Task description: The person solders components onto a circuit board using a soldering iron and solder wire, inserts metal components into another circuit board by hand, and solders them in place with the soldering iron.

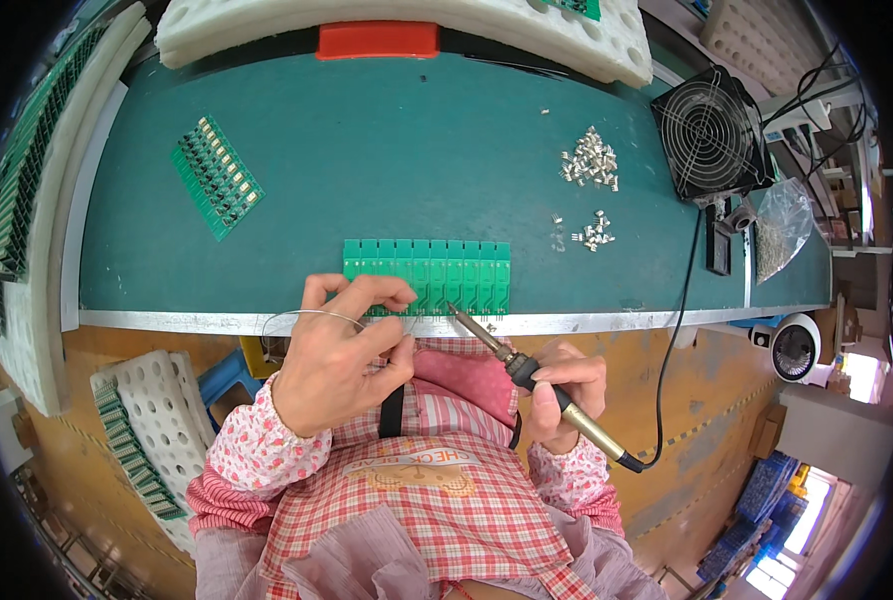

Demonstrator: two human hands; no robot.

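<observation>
A green circuit board panel (pixel 436 265) lies at the near edge of the green bench mat (pixel 416 150). My left hand (pixel 341 355) pinches a thin loop of solder wire (pixel 301 316) just in front of the panel's left part. My right hand (pixel 564 385) grips a soldering iron (pixel 526 375) by its black handle. The iron's tip (pixel 456 312) points up and left, at the panel's near edge. Its cable (pixel 678 330) runs off to the right.
A second green board panel (pixel 216 175) lies far left on the mat. Two heaps of small metal parts (pixel 591 160) (pixel 591 233) sit to the right, beside a black fan (pixel 711 130). White foam racks (pixel 406 25) with boards line the back, left and lower left.
</observation>
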